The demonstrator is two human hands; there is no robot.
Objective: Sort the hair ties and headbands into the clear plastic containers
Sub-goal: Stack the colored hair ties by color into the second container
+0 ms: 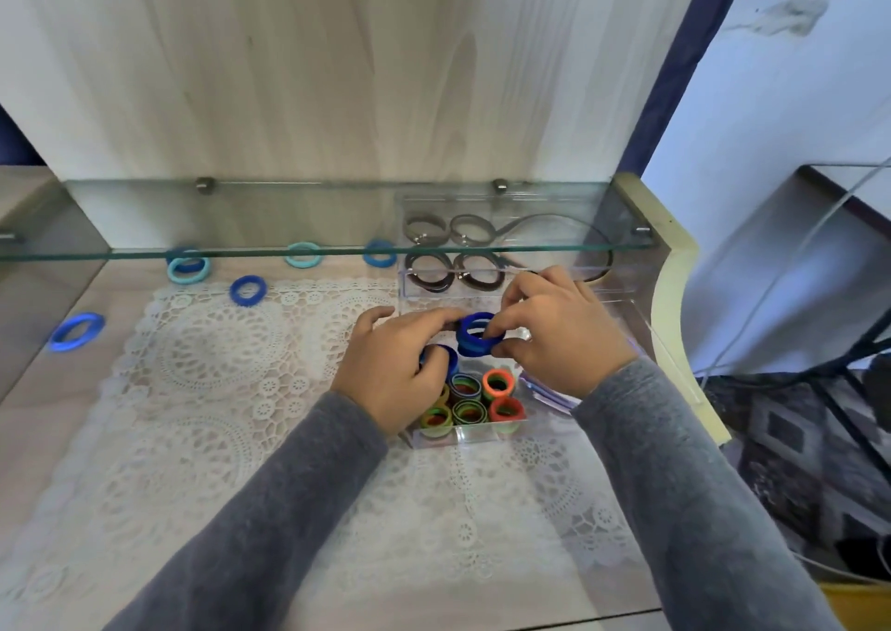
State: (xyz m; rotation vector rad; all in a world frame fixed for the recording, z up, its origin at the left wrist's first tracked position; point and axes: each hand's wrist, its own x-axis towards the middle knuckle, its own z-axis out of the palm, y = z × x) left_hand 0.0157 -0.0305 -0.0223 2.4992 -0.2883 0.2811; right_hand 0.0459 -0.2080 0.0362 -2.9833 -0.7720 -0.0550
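My right hand pinches a bundle of dark blue hair ties above a clear plastic container. My left hand touches the same bundle with its fingertips, and another blue tie sits under its fingers. Green, orange and yellow hair ties stand packed in the container's near section. A second clear container behind it holds brown hair ties and a thin dark headband.
Loose blue and teal hair ties lie on the desk to the left. A glass shelf overhangs the back. A white lace mat covers the desk, whose right edge drops off.
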